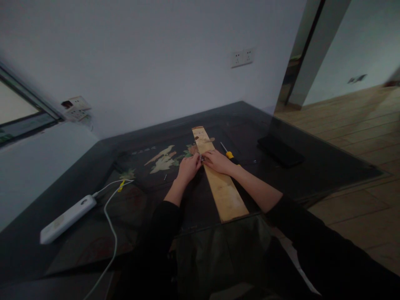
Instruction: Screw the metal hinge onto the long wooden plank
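A long, narrow wooden board (222, 192) lies on the dark table, pointing away from me. My left hand (189, 167) is closed at the board's left edge, fingertips pressed together. Resting across the board, my right hand (216, 161) has its fingers closed and meets the left fingertips. Between them shows a small shiny metal piece (201, 158), too small to name and partly hidden by the fingers. Just right of my right hand lies a screwdriver (230, 154) with a yellow and black handle, its shaft pointing away. A small screw or nail (165, 177) lies left of my left hand.
The dark glossy table (162, 133) has a bird-and-flower picture on its top. A white power strip (68, 218) with a pale cable (115, 233) lies at left. A flat black object (280, 151) lies at right. Behind stands a wall with sockets (242, 57).
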`<action>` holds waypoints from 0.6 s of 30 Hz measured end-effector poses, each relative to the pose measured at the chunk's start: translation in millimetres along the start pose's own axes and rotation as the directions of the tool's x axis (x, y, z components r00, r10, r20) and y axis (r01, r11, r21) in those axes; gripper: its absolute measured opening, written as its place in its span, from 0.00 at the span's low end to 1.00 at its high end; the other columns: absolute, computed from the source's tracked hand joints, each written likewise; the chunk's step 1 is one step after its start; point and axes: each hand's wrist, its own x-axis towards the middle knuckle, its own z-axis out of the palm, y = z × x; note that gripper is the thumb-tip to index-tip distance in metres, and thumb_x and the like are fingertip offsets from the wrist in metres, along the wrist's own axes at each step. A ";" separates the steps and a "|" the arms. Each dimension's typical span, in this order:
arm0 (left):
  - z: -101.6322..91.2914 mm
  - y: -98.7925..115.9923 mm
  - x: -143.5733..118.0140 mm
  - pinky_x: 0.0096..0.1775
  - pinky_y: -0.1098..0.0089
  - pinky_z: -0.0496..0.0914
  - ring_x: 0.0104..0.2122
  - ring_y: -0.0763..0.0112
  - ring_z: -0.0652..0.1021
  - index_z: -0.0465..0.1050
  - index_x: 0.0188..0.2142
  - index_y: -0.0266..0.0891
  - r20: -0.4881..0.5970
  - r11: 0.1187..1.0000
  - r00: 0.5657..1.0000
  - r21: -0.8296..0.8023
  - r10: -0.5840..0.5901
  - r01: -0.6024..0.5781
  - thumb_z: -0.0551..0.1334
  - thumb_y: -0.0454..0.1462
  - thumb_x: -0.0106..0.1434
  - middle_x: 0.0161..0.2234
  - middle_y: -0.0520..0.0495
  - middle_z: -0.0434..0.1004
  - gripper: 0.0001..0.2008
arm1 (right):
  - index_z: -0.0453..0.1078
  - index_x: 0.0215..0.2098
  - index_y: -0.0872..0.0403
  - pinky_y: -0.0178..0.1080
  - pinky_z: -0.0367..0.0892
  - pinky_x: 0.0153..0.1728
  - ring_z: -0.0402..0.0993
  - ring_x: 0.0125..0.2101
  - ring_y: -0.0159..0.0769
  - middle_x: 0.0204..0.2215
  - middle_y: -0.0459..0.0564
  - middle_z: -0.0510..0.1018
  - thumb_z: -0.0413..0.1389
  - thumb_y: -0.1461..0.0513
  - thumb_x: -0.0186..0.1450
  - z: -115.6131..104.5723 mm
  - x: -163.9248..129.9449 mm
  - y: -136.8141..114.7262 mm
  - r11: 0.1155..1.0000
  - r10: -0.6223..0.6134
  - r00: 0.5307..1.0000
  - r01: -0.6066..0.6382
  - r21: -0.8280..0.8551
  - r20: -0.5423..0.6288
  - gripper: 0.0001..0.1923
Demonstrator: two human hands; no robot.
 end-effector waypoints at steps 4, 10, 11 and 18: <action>4.0 -1.4 0.9 0.37 0.67 0.63 0.38 0.61 0.80 0.69 0.43 0.40 -0.014 1.000 1.000 -0.001 -0.006 0.006 0.50 0.40 0.72 0.38 0.41 0.82 0.10 | 0.70 0.55 0.58 0.47 0.61 0.56 0.68 0.54 0.46 0.51 0.61 0.75 0.53 0.61 0.70 0.2 0.0 0.0 1.000 0.012 1.000 -0.012 0.004 0.001 0.17; 4.4 -2.4 0.7 0.36 0.68 0.63 0.36 0.62 0.79 0.71 0.38 0.41 -0.037 0.998 0.999 -0.050 -0.025 0.023 0.49 0.42 0.73 0.38 0.42 0.81 0.14 | 0.69 0.56 0.62 0.46 0.61 0.57 0.68 0.55 0.47 0.52 0.63 0.75 0.53 0.61 0.70 -1.5 -0.3 -1.8 1.000 0.019 1.000 -0.019 -0.004 0.020 0.19; 3.8 -3.0 0.5 0.36 0.68 0.64 0.36 0.62 0.79 0.71 0.37 0.41 -0.038 0.998 0.999 -0.063 -0.018 0.015 0.50 0.42 0.73 0.38 0.42 0.81 0.14 | 0.69 0.56 0.62 0.46 0.61 0.57 0.68 0.55 0.47 0.53 0.63 0.75 0.53 0.61 0.70 -1.6 -0.2 -1.8 1.000 0.022 1.000 -0.022 -0.002 0.021 0.19; 9.3 -19.5 -2.7 0.37 0.68 0.66 0.34 0.64 0.77 0.71 0.39 0.42 -0.084 0.967 0.996 -0.253 -0.035 0.013 0.53 0.40 0.71 0.35 0.45 0.79 0.10 | 0.70 0.55 0.59 0.47 0.62 0.55 0.68 0.55 0.47 0.52 0.62 0.75 0.53 0.61 0.70 -1.9 -0.8 -1.4 1.000 0.020 1.000 -0.020 0.024 0.008 0.17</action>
